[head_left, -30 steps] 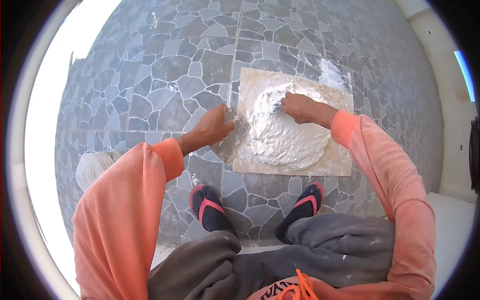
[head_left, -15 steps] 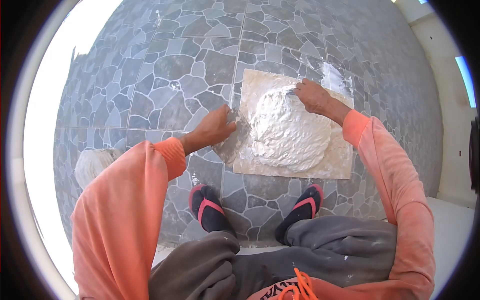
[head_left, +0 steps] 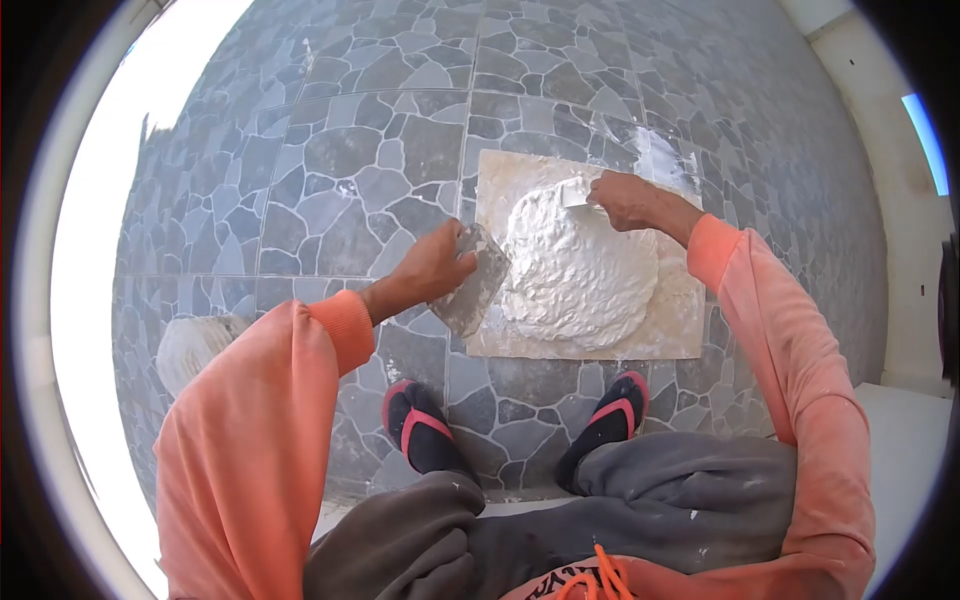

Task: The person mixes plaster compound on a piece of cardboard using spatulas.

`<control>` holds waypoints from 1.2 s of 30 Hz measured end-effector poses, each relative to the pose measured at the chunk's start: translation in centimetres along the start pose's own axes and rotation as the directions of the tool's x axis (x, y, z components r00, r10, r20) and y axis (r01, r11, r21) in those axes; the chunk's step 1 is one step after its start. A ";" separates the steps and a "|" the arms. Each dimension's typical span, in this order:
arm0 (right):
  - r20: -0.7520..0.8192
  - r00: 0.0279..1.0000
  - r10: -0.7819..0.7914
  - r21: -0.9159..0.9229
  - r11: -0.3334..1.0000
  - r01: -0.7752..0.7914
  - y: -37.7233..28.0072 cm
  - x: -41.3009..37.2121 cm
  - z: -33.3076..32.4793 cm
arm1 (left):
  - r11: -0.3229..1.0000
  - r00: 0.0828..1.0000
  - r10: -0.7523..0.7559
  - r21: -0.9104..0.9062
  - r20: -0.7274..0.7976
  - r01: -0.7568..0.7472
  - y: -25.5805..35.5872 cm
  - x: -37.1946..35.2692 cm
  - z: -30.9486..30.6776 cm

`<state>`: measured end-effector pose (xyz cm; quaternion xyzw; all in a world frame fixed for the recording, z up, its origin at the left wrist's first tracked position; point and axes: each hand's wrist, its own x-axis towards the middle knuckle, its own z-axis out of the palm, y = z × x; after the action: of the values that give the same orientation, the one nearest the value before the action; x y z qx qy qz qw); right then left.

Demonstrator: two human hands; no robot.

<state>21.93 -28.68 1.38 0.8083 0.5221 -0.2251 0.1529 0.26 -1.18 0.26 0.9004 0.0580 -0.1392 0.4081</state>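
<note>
A thick mound of wet white plaster [head_left: 580, 275] spreads over a square, pale board [head_left: 680, 325] lying on the floor. My right hand [head_left: 627, 201] is closed around a putty knife [head_left: 574, 194], its blade at the far edge of the mound; the handle is hidden in my fingers. Just left of the board, my left hand [head_left: 437, 262] grips a flat grey plate [head_left: 474, 285] smeared with dried plaster. The plate is tilted, and its right edge overlaps the board's left side in view.
Stone-patterned tiles [head_left: 340, 225] cover the floor. A whitish, rounded container [head_left: 195, 350] stands at the left, partly behind my sleeve. White smears [head_left: 660, 160] mark the tiles beyond the board. My feet in flip-flops [head_left: 425, 425] are near the board's front edge.
The putty knife blade has turned, so more of its white-coated face shows. The left hand's plate is tilted slightly differently. The whole view has shifted a little.
</note>
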 end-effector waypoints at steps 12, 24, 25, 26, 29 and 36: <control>-0.234 0.970 0.063 -0.050 0.996 -0.077 2.4 -0.4 1.5 | 0.998 1.000 0.022 0.052 -0.005 -0.021 0.2 0.7 0.4; -0.150 0.985 0.087 -0.015 0.996 -0.090 0.9 -3.5 3.0 | 0.999 0.999 -0.025 -0.028 -0.021 0.025 2.2 1.3 0.1; -0.105 0.990 0.097 0.051 0.994 -0.092 -0.3 -3.9 3.9 | 1.000 0.999 0.007 -0.013 -0.052 -0.008 2.1 1.6 0.3; -0.057 0.998 0.039 0.051 0.998 -0.036 -1.0 -4.3 4.5 | 0.999 0.996 0.036 0.000 -0.078 -0.036 1.9 1.7 0.6; -0.056 0.994 0.089 0.094 0.992 -0.084 -2.2 -6.4 3.5 | 0.993 0.998 -0.058 -0.097 0.028 0.060 5.1 2.0 -0.3; -0.107 0.952 0.288 0.356 0.905 -0.234 -5.2 -10.3 6.1 | 0.988 0.996 0.075 -0.128 -0.050 -0.081 9.2 3.0 1.4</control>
<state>12.34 -37.50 1.50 0.9004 0.3727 -0.2246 -0.0015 4.87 -8.32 5.05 0.8765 0.0406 -0.0987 0.4694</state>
